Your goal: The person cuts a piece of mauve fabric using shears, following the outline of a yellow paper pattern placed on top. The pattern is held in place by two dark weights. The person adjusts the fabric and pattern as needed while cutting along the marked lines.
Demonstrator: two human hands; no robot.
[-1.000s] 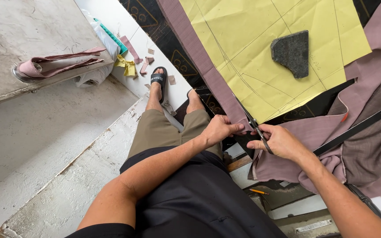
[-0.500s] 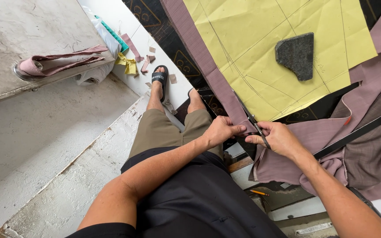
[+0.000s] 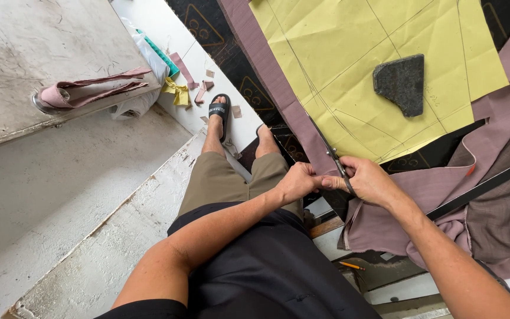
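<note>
My right hand (image 3: 368,179) is shut on a pair of scissors (image 3: 330,151) whose blades run along the edge of a mauve fabric (image 3: 267,59), beside a yellow paper pattern (image 3: 337,65). My left hand (image 3: 298,182) pinches the mauve strip just left of the scissors, at the table's near edge. A dark stone weight (image 3: 401,82) rests on the pattern.
More mauve and brown cloth (image 3: 491,218) is heaped at the right, with a black strap (image 3: 485,186) across it. A rolled pink fabric bundle (image 3: 84,91) lies on a grey slab at the left. Fabric scraps (image 3: 190,85) lie on the white floor by my sandalled feet (image 3: 218,111).
The view has shifted slightly. My hands stay at the table's edge; the scissors' blades now lie further along the fabric edge by the pattern.
</note>
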